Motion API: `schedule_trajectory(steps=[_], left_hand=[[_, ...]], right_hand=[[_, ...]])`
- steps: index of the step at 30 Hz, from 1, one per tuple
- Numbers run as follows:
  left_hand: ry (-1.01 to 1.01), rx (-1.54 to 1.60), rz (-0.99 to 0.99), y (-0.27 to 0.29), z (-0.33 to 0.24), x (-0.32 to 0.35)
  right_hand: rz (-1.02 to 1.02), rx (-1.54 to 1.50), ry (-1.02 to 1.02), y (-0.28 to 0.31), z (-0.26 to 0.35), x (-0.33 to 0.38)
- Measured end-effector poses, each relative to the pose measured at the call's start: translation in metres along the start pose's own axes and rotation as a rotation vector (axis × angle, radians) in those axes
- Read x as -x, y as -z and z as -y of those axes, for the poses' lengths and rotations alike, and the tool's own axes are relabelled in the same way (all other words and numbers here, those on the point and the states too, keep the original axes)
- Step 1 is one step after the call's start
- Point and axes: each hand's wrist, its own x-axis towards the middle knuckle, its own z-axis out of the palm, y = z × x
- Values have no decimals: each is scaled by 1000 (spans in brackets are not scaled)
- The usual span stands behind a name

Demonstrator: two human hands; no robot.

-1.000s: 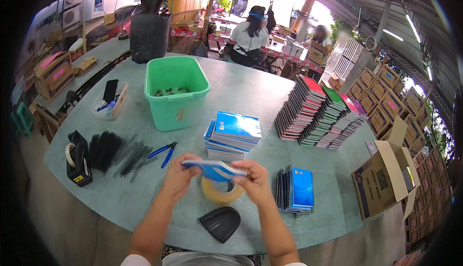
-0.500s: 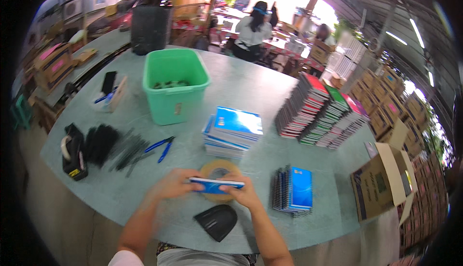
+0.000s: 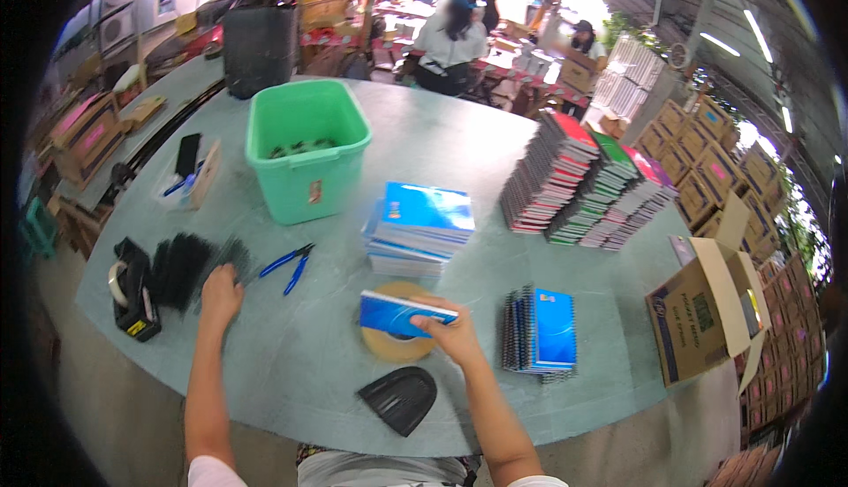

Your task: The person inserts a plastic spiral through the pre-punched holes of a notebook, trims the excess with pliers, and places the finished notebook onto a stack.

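The right hand (image 3: pixel 449 331) has its grip closed on the right end of a small blue-covered notebook (image 3: pixel 389 314), holding it over a wide tan ring of adhesive tape (image 3: pixel 389 352). The left hand (image 3: pixel 223 294) is at the thin black spiral binding coils (image 3: pixel 231 255) on the grey-green worktop (image 3: pixel 305 372), fingers curled; whether its grip holds one cannot be told. Blue-handled cutting pliers (image 3: pixel 287 268) lie just right of it. A stack of blue notebooks (image 3: pixel 428 211) stands beyond the tape; a black wedge-shaped object (image 3: pixel 402 399) lies nearer the person.
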Motion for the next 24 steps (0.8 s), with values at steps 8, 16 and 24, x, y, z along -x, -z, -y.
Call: schedule_trajectory(steps=[8, 16, 24], left_hand=[[-127, 388, -12, 27, -100, 28], [-393, 690, 184, 27, -162, 64], [-372, 772, 195, 19, -164, 69]], right_hand=[[-39, -51, 9, -1, -5, 2], [-15, -52, 72, -1, -5, 3], [94, 3, 110, 6, -1, 3]])
